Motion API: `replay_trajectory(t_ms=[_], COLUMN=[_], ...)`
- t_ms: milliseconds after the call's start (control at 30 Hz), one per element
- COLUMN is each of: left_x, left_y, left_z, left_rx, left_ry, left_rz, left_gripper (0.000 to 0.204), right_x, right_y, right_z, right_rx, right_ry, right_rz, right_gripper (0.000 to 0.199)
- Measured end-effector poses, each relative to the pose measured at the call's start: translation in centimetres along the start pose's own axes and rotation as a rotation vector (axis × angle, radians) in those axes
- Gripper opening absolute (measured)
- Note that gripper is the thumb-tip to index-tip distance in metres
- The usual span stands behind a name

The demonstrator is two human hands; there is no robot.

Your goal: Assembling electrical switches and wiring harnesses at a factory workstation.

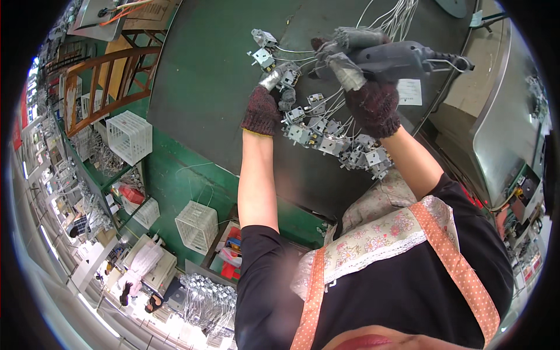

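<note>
My left hand [263, 108], in a dark red knit glove with tape on the fingertips, pinches a small grey metal housing [290, 76] on a white wire. Two more housings [263, 53] lie just beyond it on the dark worktop [213, 76]. My right hand [373, 102], gloved and taped likewise, is wrapped round a dark grey electric screwdriver [391, 60]. A wire hook sticks out of the tool's right end; its working tip near my left hand is hard to make out. Between my forearms lies a cluster of several wired housings [332, 140].
White wires [399, 20] run to the worktop's far side. A paper sheet [410, 92] lies right of the tool. Left are a wooden chair [111, 81] and white plastic crates [129, 137]. A metal panel [507, 116] stands on the right.
</note>
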State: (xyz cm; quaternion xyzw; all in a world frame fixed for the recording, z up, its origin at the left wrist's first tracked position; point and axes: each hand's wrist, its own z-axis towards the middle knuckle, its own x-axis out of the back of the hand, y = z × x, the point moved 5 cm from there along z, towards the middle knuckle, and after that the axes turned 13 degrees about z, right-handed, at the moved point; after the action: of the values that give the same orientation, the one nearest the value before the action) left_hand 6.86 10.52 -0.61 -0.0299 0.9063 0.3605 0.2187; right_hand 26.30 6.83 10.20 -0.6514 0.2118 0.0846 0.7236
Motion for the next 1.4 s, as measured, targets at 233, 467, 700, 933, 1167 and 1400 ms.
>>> replay_trajectory(t_ms=[233,467,700,933,1167,1400], left_x=[0.3,0.7,0.8,-0.2,-6.4,1.3], left_y=[-0.3,-0.5,-0.5,-0.2,4.8,7.3], left_z=[0.1,0.5,0.4,-0.1,-5.4,-1.9], left_rx=[-0.011,0.005,0.033,0.014,-0.604,-0.238], left_ry=[0.046,0.029,0.030,-0.199,0.577,0.908], left_rz=[-0.055,-0.017,-0.035,-0.048,1.834,1.554], left_gripper=[0.033,0.031,0.031,0.033,0.030,0.057], right_x=[-1.6,-0.9,0.3,0.7,-0.8,-1.1], right_y=[-1.1,0.1,1.5,1.2,3.4,4.6], right_z=[1.6,1.5,2.1,3.0,3.0,0.9], right_rx=[-0.085,0.253,-0.099,0.130,-0.125,-0.111], right_ry=[0.095,-0.102,0.040,0.087,0.048,-0.049], right_rz=[-0.176,-0.732,-0.117,0.086,0.122,-0.237], right_gripper=[0.033,0.039,0.030,0.023,0.030,0.032])
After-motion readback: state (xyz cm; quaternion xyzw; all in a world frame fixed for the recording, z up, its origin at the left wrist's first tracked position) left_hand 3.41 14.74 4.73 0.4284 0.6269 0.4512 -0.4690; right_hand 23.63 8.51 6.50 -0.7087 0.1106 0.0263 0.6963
